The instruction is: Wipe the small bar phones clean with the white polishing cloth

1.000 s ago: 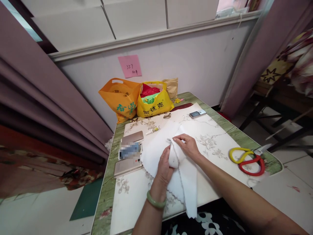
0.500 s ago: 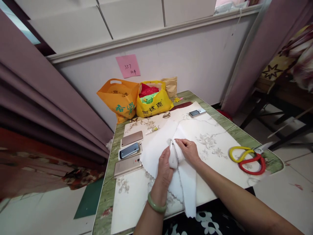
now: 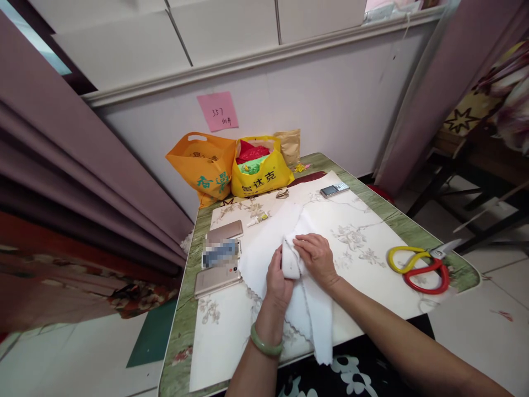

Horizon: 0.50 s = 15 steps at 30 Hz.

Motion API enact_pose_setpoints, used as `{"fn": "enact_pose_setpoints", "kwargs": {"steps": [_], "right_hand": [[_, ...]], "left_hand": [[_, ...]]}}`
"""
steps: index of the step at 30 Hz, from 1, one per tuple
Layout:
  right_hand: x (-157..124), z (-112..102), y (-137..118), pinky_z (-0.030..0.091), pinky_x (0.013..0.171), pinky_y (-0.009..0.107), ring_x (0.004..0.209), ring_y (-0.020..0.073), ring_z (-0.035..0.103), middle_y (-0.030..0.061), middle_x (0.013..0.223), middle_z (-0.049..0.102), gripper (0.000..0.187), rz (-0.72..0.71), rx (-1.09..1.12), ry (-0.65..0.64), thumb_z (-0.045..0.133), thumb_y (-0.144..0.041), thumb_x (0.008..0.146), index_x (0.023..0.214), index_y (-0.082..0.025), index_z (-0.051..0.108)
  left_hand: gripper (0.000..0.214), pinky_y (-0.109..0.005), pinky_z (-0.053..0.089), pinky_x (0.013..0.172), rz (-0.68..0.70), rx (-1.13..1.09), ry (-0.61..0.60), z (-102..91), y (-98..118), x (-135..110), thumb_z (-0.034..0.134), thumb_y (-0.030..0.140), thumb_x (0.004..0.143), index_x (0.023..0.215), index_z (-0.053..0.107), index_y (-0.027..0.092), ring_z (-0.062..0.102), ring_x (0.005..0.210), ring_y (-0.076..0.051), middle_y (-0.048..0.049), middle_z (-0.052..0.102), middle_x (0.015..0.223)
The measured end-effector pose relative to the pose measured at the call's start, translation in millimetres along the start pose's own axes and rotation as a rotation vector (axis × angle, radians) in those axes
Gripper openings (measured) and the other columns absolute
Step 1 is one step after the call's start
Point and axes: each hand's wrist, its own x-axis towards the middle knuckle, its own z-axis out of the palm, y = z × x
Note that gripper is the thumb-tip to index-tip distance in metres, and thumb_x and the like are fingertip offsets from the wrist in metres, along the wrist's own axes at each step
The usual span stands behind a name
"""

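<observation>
A white, flat, block-like object [image 3: 291, 261], probably a phone, sits in my left hand [image 3: 279, 278], fingers closed round its left side. Its exact kind is hard to make out because white cloth partly covers it. My right hand [image 3: 316, 256] has its fingers bent together, pressing a fold of the white cloth [image 3: 320, 317] against the object's upper right side. This cloth has zigzag-cut edges and spreads under both hands, with one strip hanging over the table's front edge.
Several phones, including a gold one [image 3: 217, 280], lie at the left. A keypad phone [image 3: 334, 189] is at the back right, scissors [image 3: 419, 266] at the right. A small tube [image 3: 258, 219], an orange bag [image 3: 202, 165] and a yellow bag [image 3: 262, 176] are at the back.
The white object has turned in my left hand, so a broader, flatter face shows. My right fingers have moved from a pinch at the cloth's upper edge to lying over the object.
</observation>
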Motion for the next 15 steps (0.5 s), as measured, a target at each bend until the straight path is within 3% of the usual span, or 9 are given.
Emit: {"fn": "enact_pose_setpoints", "kwargs": {"steps": [8, 15], "right_hand": [[-21, -21, -22, 0.042, 0.085, 0.037, 0.092, 0.0187, 0.059, 0.0024, 0.099, 0.072, 0.017, -0.226, 0.105, -0.248, 0.056, -0.029, 0.094, 0.1, -0.027, 0.071], [6, 0, -13, 0.045, 0.08, 0.035, 0.088, 0.0188, 0.06, 0.0029, 0.093, 0.071, 0.014, -0.094, 0.071, -0.244, 0.059, -0.031, 0.091, 0.09, -0.026, 0.073]], "left_hand": [[0.025, -0.03, 0.048, 0.092, 0.018, -0.022, -0.067, -8.2, -1, 6, 0.062, 0.023, 0.08, 0.103, 0.067, 0.015, 0.065, 0.09, -0.016, -0.0061, 0.071, 0.097], [0.022, -0.029, 0.049, 0.088, -0.002, -0.012, -0.059, -4.9, 0, 4, 0.065, 0.022, 0.077, 0.097, 0.068, 0.014, 0.065, 0.089, -0.016, -0.0065, 0.071, 0.094]]}}
